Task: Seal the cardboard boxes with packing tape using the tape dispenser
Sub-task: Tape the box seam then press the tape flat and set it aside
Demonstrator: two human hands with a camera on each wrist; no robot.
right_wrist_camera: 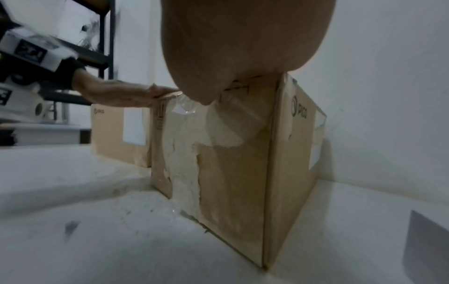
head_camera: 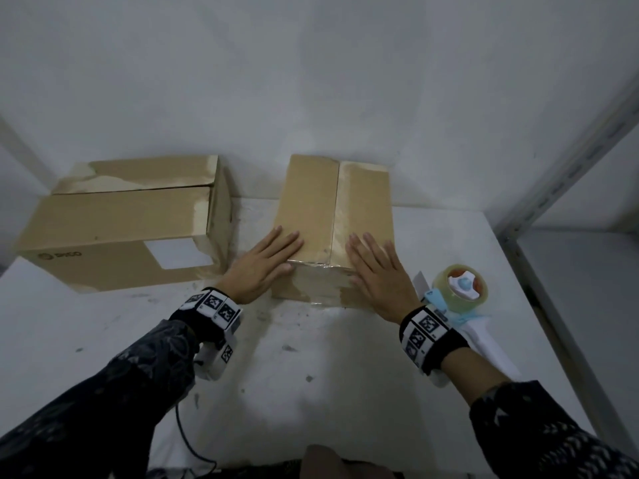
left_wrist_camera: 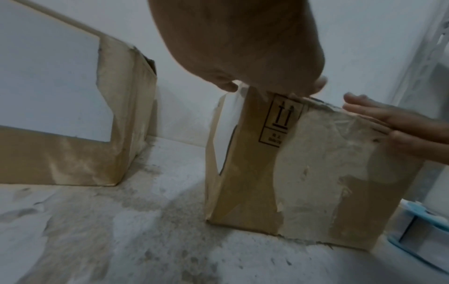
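Observation:
A small cardboard box (head_camera: 311,209) (left_wrist_camera: 316,169) (right_wrist_camera: 233,173) stands at the middle of the white table, its two top flaps closed. My left hand (head_camera: 268,259) lies flat on the near left corner of its top, fingers straight. My right hand (head_camera: 375,267) lies flat on the near right part of the top, thumb over the front edge. Clear tape shows on the box's front face. The tape dispenser (head_camera: 460,292), blue and white with a clear roll, lies on the table just right of my right wrist, held by neither hand.
A larger cardboard box (head_camera: 121,233) (left_wrist_camera: 68,115) with a white label sits to the left, its top seam showing a dark gap. A white wall runs behind. A grey metal shelf post (head_camera: 553,188) rises along the table's right side.

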